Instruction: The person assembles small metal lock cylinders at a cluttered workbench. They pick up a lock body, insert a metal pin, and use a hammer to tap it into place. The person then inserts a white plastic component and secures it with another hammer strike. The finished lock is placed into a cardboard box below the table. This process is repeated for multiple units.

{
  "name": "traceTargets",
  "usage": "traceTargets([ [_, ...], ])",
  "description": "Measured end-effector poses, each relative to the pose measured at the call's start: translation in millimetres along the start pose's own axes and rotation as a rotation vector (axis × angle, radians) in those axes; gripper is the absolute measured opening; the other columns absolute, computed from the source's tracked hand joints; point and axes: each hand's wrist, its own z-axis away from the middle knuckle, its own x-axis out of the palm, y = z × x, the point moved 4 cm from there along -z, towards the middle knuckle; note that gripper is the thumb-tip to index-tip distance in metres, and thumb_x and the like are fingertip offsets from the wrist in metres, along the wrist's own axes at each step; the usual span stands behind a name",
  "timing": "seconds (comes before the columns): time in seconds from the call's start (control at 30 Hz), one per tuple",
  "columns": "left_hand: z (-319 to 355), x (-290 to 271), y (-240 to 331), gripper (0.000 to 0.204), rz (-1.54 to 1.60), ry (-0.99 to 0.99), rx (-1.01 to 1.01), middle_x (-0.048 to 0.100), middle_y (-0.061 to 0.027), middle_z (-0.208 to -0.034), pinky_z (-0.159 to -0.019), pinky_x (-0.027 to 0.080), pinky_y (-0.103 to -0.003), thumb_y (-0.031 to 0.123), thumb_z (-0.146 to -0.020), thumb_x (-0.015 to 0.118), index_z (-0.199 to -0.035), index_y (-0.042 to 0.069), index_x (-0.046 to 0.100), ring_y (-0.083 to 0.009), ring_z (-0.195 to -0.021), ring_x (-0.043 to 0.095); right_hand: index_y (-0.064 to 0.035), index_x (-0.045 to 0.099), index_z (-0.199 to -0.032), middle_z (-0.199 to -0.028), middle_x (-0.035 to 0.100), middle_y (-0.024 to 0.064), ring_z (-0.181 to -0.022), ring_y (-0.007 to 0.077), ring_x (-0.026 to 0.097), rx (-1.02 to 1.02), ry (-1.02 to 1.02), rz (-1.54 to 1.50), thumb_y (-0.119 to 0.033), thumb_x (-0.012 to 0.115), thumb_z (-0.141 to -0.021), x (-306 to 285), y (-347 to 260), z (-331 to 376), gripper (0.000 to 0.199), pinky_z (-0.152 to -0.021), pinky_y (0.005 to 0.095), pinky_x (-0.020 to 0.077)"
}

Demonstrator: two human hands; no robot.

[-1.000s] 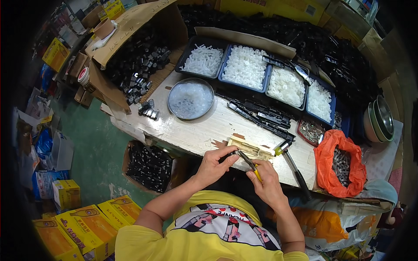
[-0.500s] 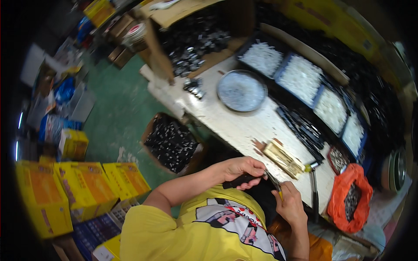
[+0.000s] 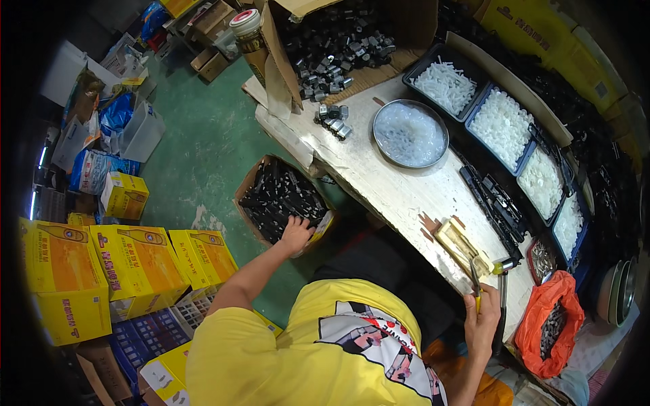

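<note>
L hand (image 3: 296, 236) at blk parts (image 3: 276, 197) just beyond, can't tell if gripping; R hand (image 3: 483, 323) holds ylw-handled pliers (image 3: 477, 287), which could knock cream block (image 3: 462, 246) ahead if wrist drifts.

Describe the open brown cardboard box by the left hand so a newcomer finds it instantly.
Find the long white worktable. Against the green floor left of it, at the left hand, is the box. Unlike the closed yellow cartons farther left, it stands open, full of slim black parts.

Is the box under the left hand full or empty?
It looks nearly full: black pieces spread wall to wall inside the cardboard box, close to its rim, beneath the left hand.
</note>
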Motion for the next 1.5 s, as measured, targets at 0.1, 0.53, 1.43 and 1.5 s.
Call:
traceTargets([
  [0.1,15,48,-4,0.038,0.012,-0.030,-0.151,0.044,-0.0155,-0.123,-0.096,0.030,-0.047,0.022,-0.081,0.049,-0.117,0.011,0.053,-0.0352,-0.117,0.039,0.0083,0.052,-0.084,-0.089,0.053,0.0165,-0.075,0.0295,0.051,0.034,0.026,0.035,-0.019,0.053,-0.088,-4,14,9,0.027,-0.068,0.0340,0.0408],
  [0.53,27,52,-48,0.038,0.363,0.256,-0.327,0.042,-0.0208,-0.125,-0.092,0.034,-0.048,0.014,-0.074,0.053,-0.111,0.007,0.055,-0.0376,-0.115,0.040,0.0071,0.051,-0.086,-0.089,0.051,0.0194,-0.083,0.0355,0.049,0.387,0.334,0.169,-0.011,0.055,-0.085,-50,98,36,0.019,-0.074,0.0406,0.0390],
  [1.43,-74,-249,-24,0.023,0.759,1.056,-0.145,0.053,-0.0124,-0.095,-0.081,0.041,-0.034,-0.002,-0.072,0.059,-0.095,0.000,0.058,-0.0282,-0.091,0.051,-0.0086,0.061,-0.094,-0.098,0.056,0.0080,-0.092,0.0245,0.048,-0.079,0.330,0.509,-0.004,0.056,-0.069,8,68,-142,0.025,-0.077,0.0393,0.0350],
  [1.5,-87,-243,-27,0.029,0.802,1.001,-0.167,0.052,-0.0123,-0.095,-0.081,0.041,-0.035,0.002,-0.069,0.064,-0.098,0.003,0.058,-0.0291,-0.091,0.052,-0.0110,0.063,-0.090,-0.093,0.057,0.0048,-0.090,0.0232,0.049,-0.070,0.342,0.475,-0.007,0.057,-0.072,11,76,-144,0.019,-0.072,0.0383,0.0342],
])
